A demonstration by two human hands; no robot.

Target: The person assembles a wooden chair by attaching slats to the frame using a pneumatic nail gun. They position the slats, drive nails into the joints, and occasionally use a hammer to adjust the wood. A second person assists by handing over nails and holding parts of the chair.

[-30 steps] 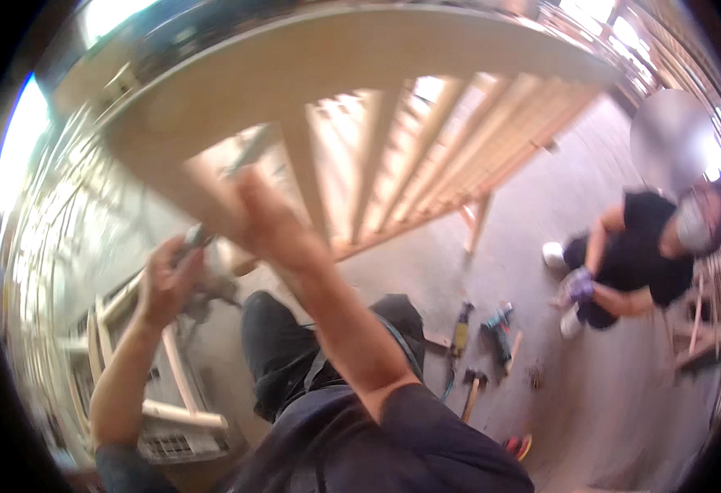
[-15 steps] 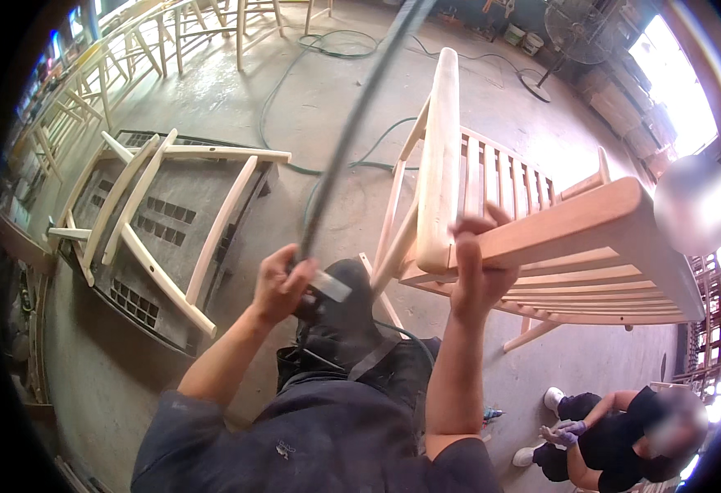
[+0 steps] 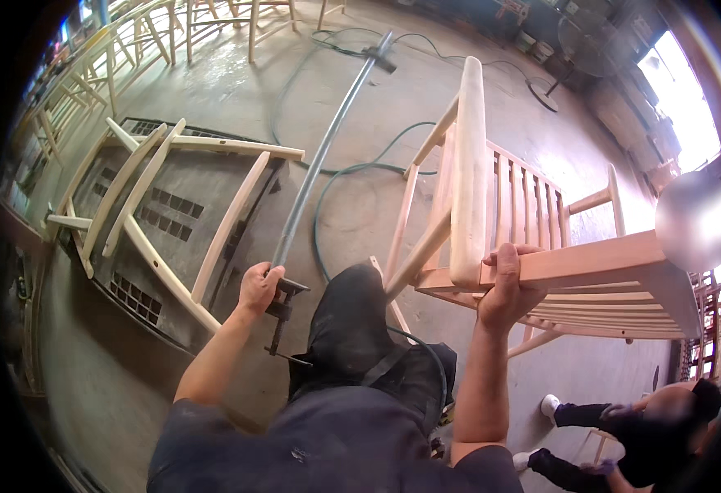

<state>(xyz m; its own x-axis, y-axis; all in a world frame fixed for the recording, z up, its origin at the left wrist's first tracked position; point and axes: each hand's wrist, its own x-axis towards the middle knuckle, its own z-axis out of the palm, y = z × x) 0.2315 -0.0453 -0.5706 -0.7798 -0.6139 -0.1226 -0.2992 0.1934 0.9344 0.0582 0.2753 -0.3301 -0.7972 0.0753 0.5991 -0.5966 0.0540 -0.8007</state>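
Observation:
My left hand (image 3: 257, 289) is closed round the near end of a long metal bar clamp (image 3: 319, 162), just beside its dark screw jaw. The bar slants away from me over the floor, and its sliding jaw (image 3: 379, 59) shows near the far end. On my right, my right hand (image 3: 504, 294) grips the front seat rail of a pale wooden slatted chair (image 3: 595, 261), thumb on top, close to the upright armrest (image 3: 467, 189). The chair lies tipped, its slatted seat and back both showing. My fingers under the rail are partly hidden.
Curved wooden frame parts (image 3: 229, 226) lie on a low dark platform (image 3: 175, 193) at left. A green hose (image 3: 321, 222) snakes across the floor. Several wooden frames stand at the far left. A standing fan (image 3: 586, 37) is far right. Another person (image 3: 665, 435) bends at lower right.
The bar clamp has swung down and left, so its far jaw now shows. My right hand has moved right and wrapped round the rail. The person at lower right bends lower.

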